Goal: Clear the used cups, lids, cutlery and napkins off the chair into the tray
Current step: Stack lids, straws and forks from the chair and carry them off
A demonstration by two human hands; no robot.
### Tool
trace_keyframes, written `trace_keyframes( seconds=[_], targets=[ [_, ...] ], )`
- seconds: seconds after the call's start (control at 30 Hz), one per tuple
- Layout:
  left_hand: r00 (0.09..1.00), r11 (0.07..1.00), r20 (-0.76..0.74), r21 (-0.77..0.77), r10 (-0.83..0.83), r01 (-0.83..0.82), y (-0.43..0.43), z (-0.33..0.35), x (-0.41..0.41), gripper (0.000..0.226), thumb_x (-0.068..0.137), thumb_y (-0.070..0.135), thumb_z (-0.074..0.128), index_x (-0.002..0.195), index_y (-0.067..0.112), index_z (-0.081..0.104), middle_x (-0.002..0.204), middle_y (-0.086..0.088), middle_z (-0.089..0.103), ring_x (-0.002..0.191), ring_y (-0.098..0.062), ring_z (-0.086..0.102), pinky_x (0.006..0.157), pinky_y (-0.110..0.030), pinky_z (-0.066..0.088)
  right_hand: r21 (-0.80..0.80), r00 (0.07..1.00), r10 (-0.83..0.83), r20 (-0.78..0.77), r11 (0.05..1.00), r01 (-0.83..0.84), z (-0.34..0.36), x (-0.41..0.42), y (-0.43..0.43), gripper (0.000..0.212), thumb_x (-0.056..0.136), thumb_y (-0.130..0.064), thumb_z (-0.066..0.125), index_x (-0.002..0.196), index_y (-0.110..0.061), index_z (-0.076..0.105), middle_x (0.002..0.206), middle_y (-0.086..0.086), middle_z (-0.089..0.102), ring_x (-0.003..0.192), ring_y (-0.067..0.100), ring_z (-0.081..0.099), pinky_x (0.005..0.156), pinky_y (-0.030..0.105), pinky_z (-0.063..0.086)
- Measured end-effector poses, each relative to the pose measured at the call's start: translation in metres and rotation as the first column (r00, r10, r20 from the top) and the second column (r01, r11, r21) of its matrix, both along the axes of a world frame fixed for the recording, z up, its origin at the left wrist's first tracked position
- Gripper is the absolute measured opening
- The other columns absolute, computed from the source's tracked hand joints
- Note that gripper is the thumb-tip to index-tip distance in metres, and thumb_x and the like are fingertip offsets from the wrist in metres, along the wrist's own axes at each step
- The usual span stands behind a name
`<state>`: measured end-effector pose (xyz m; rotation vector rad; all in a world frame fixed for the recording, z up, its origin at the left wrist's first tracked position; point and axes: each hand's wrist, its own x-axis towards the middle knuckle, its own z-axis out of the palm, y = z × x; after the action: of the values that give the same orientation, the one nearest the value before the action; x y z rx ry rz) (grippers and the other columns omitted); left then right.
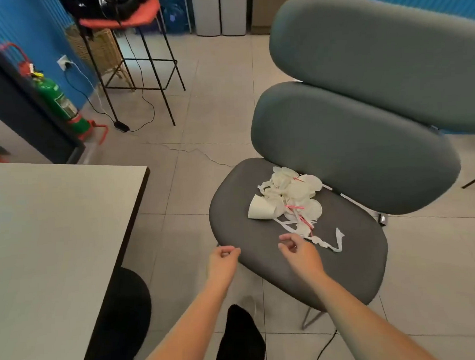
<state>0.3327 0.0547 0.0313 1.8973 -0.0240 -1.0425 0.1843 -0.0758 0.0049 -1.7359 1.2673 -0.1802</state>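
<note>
A grey padded chair (351, 259) stands in front of me. On its seat lies a heap of white litter: a paper cup (260, 208) on its side, flat lids (302, 189), crumpled napkins (270, 185), red-striped straws (297, 210), plastic cutlery (301, 226) and a torn paper strip (335, 241). My left hand (223, 259) hovers at the seat's front left edge, fingers curled, holding nothing. My right hand (299, 252) hangs just above the seat in front of the heap, fingers loosely curled and apart, empty. No tray is in view.
A pale table (51, 237) fills the lower left. Behind it stand a green fire extinguisher (61, 103) and a tall black-framed stool (132, 48) with cables on the tiled floor. A second grey cushion (383, 51) rises behind the chair's backrest.
</note>
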Motion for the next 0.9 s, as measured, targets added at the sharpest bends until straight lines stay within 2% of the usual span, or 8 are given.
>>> trace_keyframes(
  seconds=[0.1,0.17,0.37,0.43,0.57,0.7,0.8,0.9],
  targets=[
    [0.986,0.999,-0.163,0.038,0.018,-0.011,-0.045,-0.017,0.017,0.015,0.091,0.023,0.063,0.096,0.009,0.059,0.072,-0.004,0.053,0.053,-0.013,0.043,0.046,-0.022,0.032,-0.031,0.997,-0.042,-0.064,0.999,0.04,-0.005,0.008,-0.051,0.019,0.088,-0.034,0.065,0.106,-0.03,0.063,0.081,-0.013,0.061,0.074,0.0,0.057,0.059,0.019,0.038],
    [0.97,0.998,-0.239,0.058,0.038,-0.025,-0.077,-0.024,0.028,0.019,0.09,0.028,0.065,0.093,0.011,0.056,0.07,-0.003,0.05,0.053,-0.013,0.042,0.046,-0.023,0.033,-0.052,0.994,-0.055,-0.091,0.997,0.051,-0.006,0.013,-0.087,0.026,0.086,-0.039,0.067,0.11,-0.03,0.062,0.091,-0.011,0.061,0.079,0.004,0.057,0.061,0.021,0.039],
    [0.911,0.983,-0.39,0.172,0.134,-0.072,-0.154,-0.047,0.037,0.033,0.083,0.041,0.071,0.086,0.015,0.051,0.084,-0.008,0.052,0.067,-0.019,0.05,0.055,-0.03,0.045,-0.101,0.976,-0.056,-0.211,0.994,0.035,-0.016,0.019,-0.184,0.046,0.086,-0.044,0.065,0.128,-0.028,0.056,0.122,-0.003,0.054,0.101,0.012,0.056,0.066,0.021,0.04],
    [0.875,0.976,-0.458,0.207,0.158,-0.068,-0.176,-0.063,0.029,0.042,0.081,0.045,0.072,0.095,0.011,0.052,0.095,-0.011,0.053,0.079,-0.023,0.053,0.065,-0.035,0.048,-0.152,0.96,0.029,-0.278,0.986,-0.074,-0.026,0.023,-0.221,0.05,0.086,-0.041,0.065,0.133,-0.026,0.054,0.13,-0.001,0.051,0.113,0.016,0.053,0.078,0.026,0.042],
    [0.821,0.956,-0.515,0.27,0.246,-0.117,-0.205,-0.102,-0.004,0.075,0.074,0.052,0.075,0.13,0.013,0.045,0.127,-0.013,0.048,0.112,-0.031,0.048,0.089,-0.045,0.045,-0.211,0.902,0.188,-0.389,0.935,-0.286,-0.053,0.039,-0.293,0.059,0.087,-0.042,0.064,0.139,-0.022,0.048,0.14,0.004,0.048,0.125,0.023,0.046,0.096,0.034,0.042],
    [0.766,0.876,-0.44,0.346,0.469,-0.338,-0.235,-0.142,-0.044,0.1,0.065,0.057,0.08,0.14,0.007,0.037,0.145,-0.02,0.041,0.129,-0.039,0.044,0.105,-0.055,0.039,-0.146,0.782,0.392,-0.485,0.845,-0.514,-0.097,0.057,-0.347,0.075,0.085,-0.053,0.062,0.148,-0.022,0.034,0.151,0.005,0.038,0.137,0.026,0.035,0.105,0.039,0.036],
    [0.754,0.784,-0.281,0.412,0.594,-0.464,-0.26,-0.17,-0.074,0.102,0.064,0.06,0.078,0.143,0.012,0.035,0.146,-0.019,0.037,0.126,-0.039,0.045,0.105,-0.052,0.039,-0.135,0.704,0.518,-0.486,0.751,-0.646,-0.133,0.062,-0.37,0.081,0.085,-0.06,0.059,0.149,-0.02,0.03,0.151,0.005,0.037,0.139,0.025,0.032,0.106,0.039,0.035],
    [0.772,0.726,-0.134,0.47,0.622,-0.503,-0.281,-0.188,-0.095,0.102,0.065,0.067,0.073,0.144,0.015,0.035,0.145,-0.018,0.032,0.129,-0.037,0.04,0.102,-0.048,0.037,-0.18,0.655,0.608,-0.449,0.656,-0.733,-0.159,0.06,-0.384,0.084,0.084,-0.065,0.055,0.149,-0.019,0.029,0.149,0.004,0.04,0.138,0.023,0.034,0.106,0.038,0.036]
  ],
)
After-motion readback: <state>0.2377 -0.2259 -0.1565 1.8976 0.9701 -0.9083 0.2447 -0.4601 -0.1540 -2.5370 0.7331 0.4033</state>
